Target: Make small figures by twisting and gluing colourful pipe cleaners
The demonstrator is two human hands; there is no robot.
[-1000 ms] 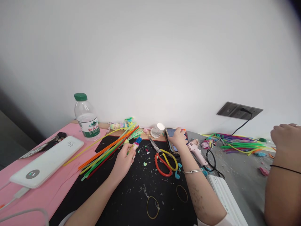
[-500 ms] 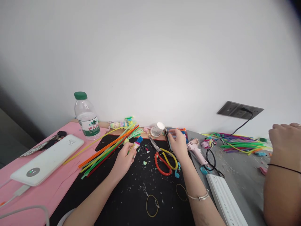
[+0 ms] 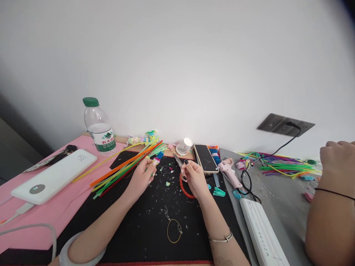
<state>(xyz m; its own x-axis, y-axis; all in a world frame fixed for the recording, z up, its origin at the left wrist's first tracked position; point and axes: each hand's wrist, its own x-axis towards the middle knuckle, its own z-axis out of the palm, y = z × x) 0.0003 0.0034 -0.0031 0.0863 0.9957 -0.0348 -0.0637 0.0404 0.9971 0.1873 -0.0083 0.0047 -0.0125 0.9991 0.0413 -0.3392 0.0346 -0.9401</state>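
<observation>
My left hand (image 3: 142,176) is closed around a small fuzzy pipe-cleaner piece (image 3: 158,158) with a blue top and white, pink and yellow parts; its lower end is hidden by my fingers. My right hand (image 3: 195,180) is closed on the scissors (image 3: 186,189), thumb and fingertips near the pivot. Their blades point away toward a white paper cup (image 3: 184,146), and a red handle loop shows below my hand. A bundle of pipe cleaners (image 3: 124,171) in orange, green, yellow and red lies left of my left hand.
Left are a water bottle (image 3: 100,127) and a power bank (image 3: 54,176) on pink paper (image 3: 69,212). Right are a phone (image 3: 206,158), a pink glue gun (image 3: 230,173), a power strip (image 3: 263,232) and another person's arm (image 3: 331,210). A rubber band (image 3: 168,232) and scraps dot the black mat (image 3: 144,240).
My right hand has moved from the phone, left and toward me, onto the scissors. The phone is now uncovered. My left hand still holds the pipe-cleaner piece; the view has shifted slightly.
</observation>
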